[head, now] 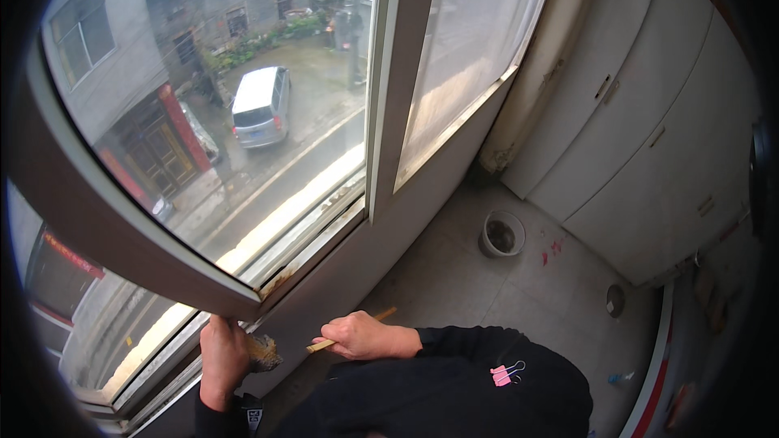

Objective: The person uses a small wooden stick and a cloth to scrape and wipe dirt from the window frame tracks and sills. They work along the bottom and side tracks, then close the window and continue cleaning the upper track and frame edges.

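Note:
My left hand is at the lower corner of the window sash frame, above the sill track. Its fingers are closed around a dirty, yellowish-brown wad, perhaps a rag or sponge, whose end sticks out to the right. To the right, my right hand grips a thin wooden stick; one end points left towards the wad without touching it, and the other shows beyond the knuckles. A pink binder clip hangs on the black sleeve.
The window track is dirty and runs along the wall. On the floor stands a white bucket with dark contents, near some red scraps. A round dark object lies further right. White cabinets line the far wall.

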